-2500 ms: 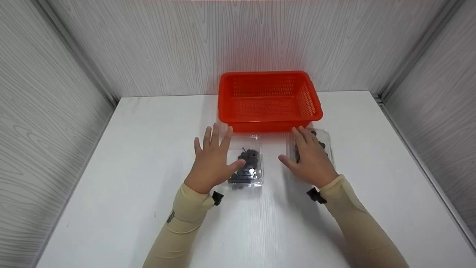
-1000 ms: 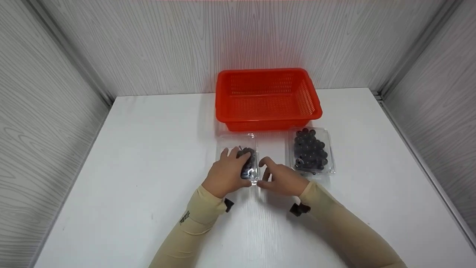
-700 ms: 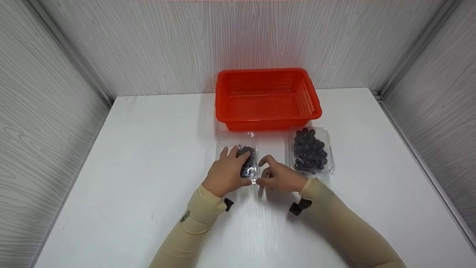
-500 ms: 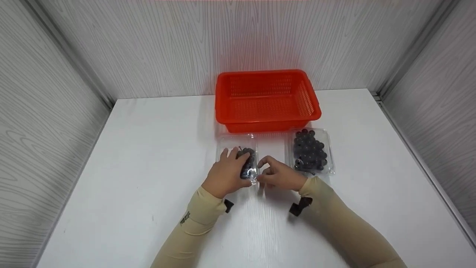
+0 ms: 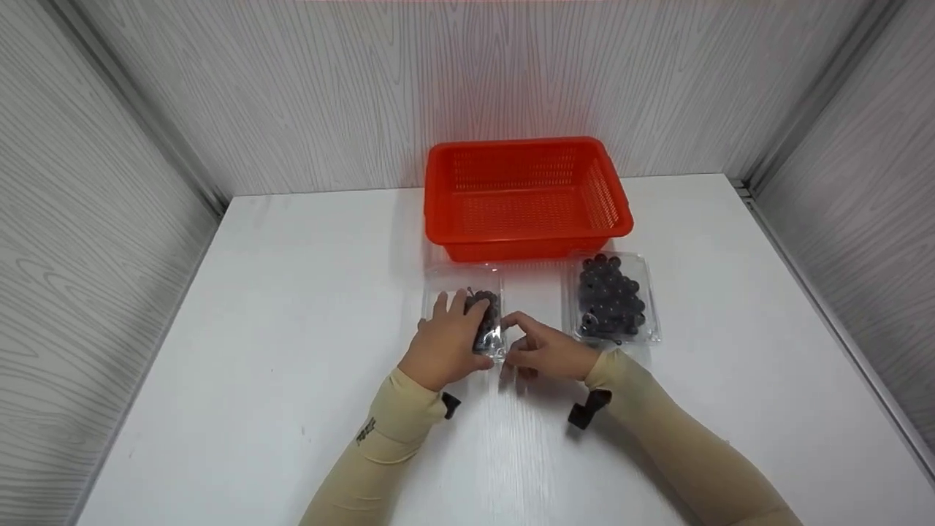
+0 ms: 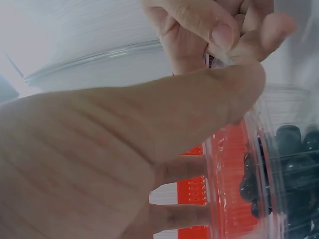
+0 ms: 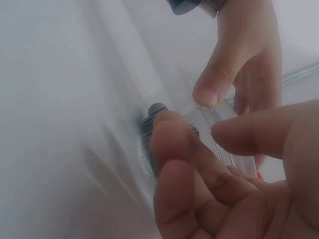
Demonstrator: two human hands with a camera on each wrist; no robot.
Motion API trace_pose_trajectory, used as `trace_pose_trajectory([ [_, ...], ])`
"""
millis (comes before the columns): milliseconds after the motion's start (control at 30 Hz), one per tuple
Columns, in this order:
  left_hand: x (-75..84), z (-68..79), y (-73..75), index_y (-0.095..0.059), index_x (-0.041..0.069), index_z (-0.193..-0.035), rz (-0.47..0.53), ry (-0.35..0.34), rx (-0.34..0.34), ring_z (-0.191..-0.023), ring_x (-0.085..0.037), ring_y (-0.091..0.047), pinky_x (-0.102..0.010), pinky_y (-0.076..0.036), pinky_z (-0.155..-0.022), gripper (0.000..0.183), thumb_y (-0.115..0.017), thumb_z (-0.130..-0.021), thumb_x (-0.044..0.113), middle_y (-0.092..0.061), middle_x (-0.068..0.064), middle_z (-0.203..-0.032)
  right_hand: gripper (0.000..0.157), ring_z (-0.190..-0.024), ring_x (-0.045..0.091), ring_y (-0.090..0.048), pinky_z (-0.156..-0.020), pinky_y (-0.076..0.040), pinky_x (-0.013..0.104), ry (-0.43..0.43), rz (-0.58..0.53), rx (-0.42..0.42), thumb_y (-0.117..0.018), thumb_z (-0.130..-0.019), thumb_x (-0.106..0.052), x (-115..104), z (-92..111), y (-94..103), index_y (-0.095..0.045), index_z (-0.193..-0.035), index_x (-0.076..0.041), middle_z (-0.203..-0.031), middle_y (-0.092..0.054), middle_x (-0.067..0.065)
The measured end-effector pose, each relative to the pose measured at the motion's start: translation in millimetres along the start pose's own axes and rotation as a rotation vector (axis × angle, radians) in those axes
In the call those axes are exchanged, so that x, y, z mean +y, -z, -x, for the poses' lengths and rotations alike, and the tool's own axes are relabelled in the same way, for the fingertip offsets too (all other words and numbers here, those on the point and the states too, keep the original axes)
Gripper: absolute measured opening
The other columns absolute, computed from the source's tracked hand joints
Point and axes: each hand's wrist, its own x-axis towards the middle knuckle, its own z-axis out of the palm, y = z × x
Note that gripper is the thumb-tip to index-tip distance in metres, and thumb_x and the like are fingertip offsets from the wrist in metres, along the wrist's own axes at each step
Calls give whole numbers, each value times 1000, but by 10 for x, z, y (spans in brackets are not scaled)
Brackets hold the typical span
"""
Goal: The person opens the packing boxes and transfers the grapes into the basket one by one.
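A clear plastic clamshell box with a bunch of dark grapes lies in front of the red basket in the head view. My left hand holds this box from the left, fingers spread over its lid and thumb at its near edge. From the right, my right hand has its fingers bent at the near right corner of the box. The right wrist view shows the right thumb and fingertips on either side of the clear rim. Part of the grapes is hidden under my left hand.
A second clear box with a bunch of dark grapes sits to the right. Behind both boxes stands a red plastic basket against the back wall. Pale side walls flank the white table.
Both hands were spread over the two boxes; the left came down on the left box, and the right moved left to its near corner. Lately only the right fingers shifted slightly.
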Motion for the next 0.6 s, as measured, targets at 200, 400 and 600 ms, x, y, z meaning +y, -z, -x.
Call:
trace_pose_trajectory([
  [200,25,2,-35,-47,21,-157,-7,-5,2,-144,-55,-34,-73,-47,-94,92,-90,-79,43,-39,-26,-158,30,-69,29,-75,-61,-57,34,-11,-103,-64,-53,-106,-7,73,-30,7,-44,-134,-12,-90,-76,25],
  [400,58,8,-67,-47,19,-157,1,-13,15,-144,-54,-34,-75,-46,-94,98,-90,-75,50,-41,-25,-155,27,-63,22,-69,-58,-54,31,-34,-79,-94,-53,-106,-11,83,-28,-32,-43,-131,-10,-75,-72,14],
  [600,95,15,-73,-44,18,-158,17,24,-3,-146,-53,-31,-80,-39,-98,102,-90,-74,53,-39,-24,-158,29,-60,22,-57,-56,-42,29,-48,3,-67,-48,-103,-9,34,-8,-87,-39,-130,-12,-69,-62,16],
])
